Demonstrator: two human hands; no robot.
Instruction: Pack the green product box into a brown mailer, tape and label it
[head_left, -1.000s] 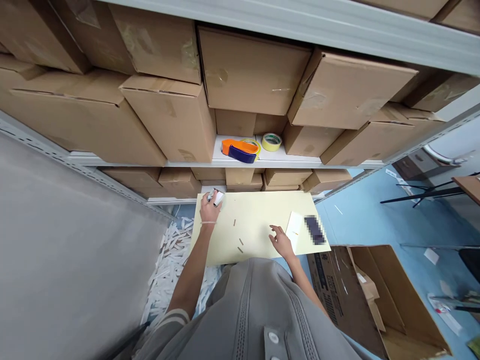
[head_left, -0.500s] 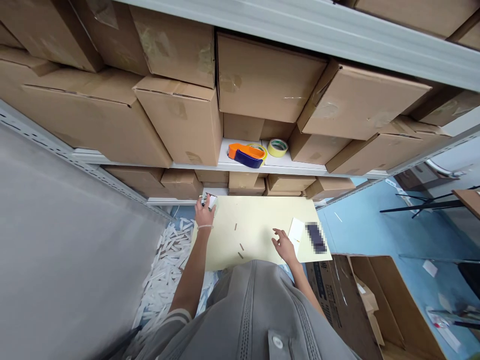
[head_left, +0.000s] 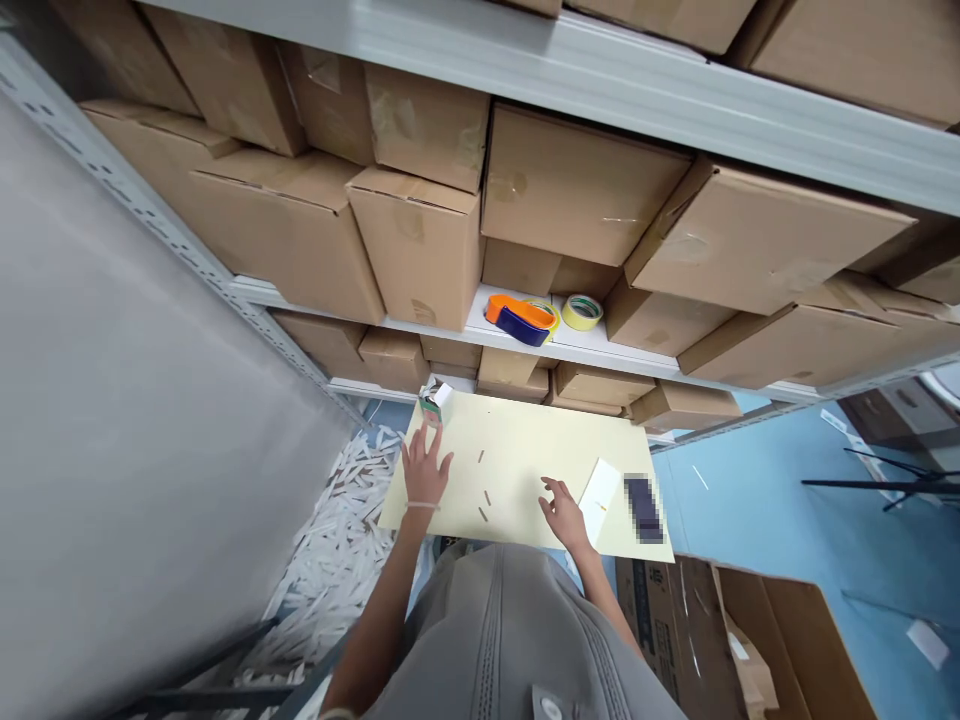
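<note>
My left hand (head_left: 424,470) hovers open over the left part of a pale yellow board (head_left: 525,450), fingers spread, just below a small green and white box (head_left: 433,402) that stands at the board's far left corner. My right hand (head_left: 562,511) rests open near the board's front edge, beside a white card (head_left: 602,490) and a dark blurred object (head_left: 644,508). Three short brown sticks (head_left: 484,490) lie on the board between my hands.
Cardboard boxes (head_left: 420,250) fill grey metal shelves ahead. An orange and blue tape dispenser (head_left: 520,317) and a yellow tape roll (head_left: 583,311) sit on the shelf. White strips (head_left: 337,560) litter the floor at left. An open carton (head_left: 720,640) stands at right.
My left hand has let go of the small box at the board's far corner and drawn back, fingers now spread. My view has shifted right and upward.
</note>
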